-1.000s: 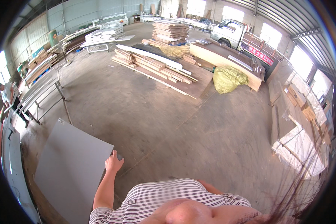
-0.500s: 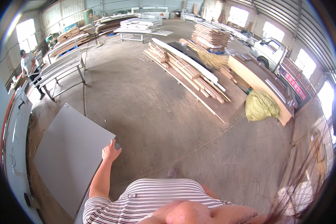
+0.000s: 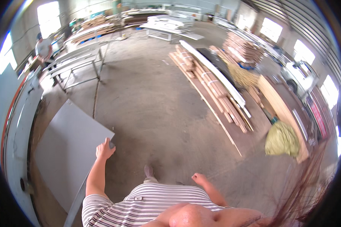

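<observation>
My left hand (image 3: pixel 105 148) is closed over the near right edge of a large flat grey panel (image 3: pixel 70 132), close to its corner. The panel leans at a slant on my left. By the fingers of that hand a small dark grey thing (image 3: pixel 112 145) shows, too little of it to name. My right hand (image 3: pixel 199 178) hangs in front of my body at the right, loosely curled and somewhat blurred. Nothing shows in it, and it touches nothing.
A long pale machine bed (image 3: pixel 22 125) runs along the left. Beyond the panel stands a metal-framed bench (image 3: pixel 77 64), a person (image 3: pixel 44 49) behind it. Bundled wooden strips (image 3: pixel 212 85), a yellow-green sack (image 3: pixel 283 140) and a long board (image 3: pixel 282 109) lie at the right. A white truck (image 3: pixel 301 75) is farther back.
The view has swung right to left, so the room's contents sit farther right. My right hand has come into sight. My left hand still grips the panel, and a foot shows farther forward.
</observation>
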`<state>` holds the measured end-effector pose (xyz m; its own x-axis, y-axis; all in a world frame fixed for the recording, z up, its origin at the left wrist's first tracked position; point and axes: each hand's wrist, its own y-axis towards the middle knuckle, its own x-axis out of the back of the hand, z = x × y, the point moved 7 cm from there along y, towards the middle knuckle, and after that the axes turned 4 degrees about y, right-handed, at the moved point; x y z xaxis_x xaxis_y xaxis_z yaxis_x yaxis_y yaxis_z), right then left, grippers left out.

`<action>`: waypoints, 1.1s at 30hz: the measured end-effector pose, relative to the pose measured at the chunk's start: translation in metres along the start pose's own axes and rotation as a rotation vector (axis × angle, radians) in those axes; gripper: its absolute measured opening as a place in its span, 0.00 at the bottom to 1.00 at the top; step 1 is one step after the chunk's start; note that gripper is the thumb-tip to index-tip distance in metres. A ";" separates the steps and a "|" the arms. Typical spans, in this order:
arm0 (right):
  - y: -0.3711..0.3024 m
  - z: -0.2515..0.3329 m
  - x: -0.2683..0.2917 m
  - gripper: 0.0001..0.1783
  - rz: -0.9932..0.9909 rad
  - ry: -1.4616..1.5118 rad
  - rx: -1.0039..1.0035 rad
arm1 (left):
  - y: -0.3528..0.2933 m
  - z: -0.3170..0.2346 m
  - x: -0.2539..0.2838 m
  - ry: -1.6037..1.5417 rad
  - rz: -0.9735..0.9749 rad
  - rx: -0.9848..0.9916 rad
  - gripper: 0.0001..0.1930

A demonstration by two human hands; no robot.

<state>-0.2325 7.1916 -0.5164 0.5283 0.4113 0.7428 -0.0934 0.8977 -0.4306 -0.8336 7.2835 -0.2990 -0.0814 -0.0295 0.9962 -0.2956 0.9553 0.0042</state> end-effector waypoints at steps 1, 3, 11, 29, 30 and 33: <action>0.025 0.019 0.000 0.20 0.063 0.029 0.034 | 0.025 -0.003 -0.002 -0.002 -0.006 0.001 0.28; 0.072 0.052 -0.003 0.20 0.192 0.090 0.089 | 0.059 -0.002 -0.009 0.010 0.035 0.044 0.28; 0.259 0.051 0.026 0.21 0.221 0.147 -0.004 | 0.247 -0.007 -0.003 -0.069 0.075 0.159 0.29; 0.776 0.109 0.183 0.24 0.216 0.331 -0.025 | 0.580 0.022 -0.042 0.016 -0.022 0.567 0.34; 0.799 0.149 0.203 0.24 0.276 0.289 -0.071 | 0.581 0.031 -0.039 0.056 -0.004 0.608 0.36; 0.890 0.211 0.266 0.23 0.154 -0.093 0.127 | 0.601 0.058 -0.068 0.056 0.014 0.640 0.42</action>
<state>-0.3533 8.1333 -0.5931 0.4201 0.5528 0.7197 -0.2755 0.8333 -0.4792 -1.0609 7.8423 -0.3695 -0.0448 0.0132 0.9989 -0.8056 0.5908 -0.0439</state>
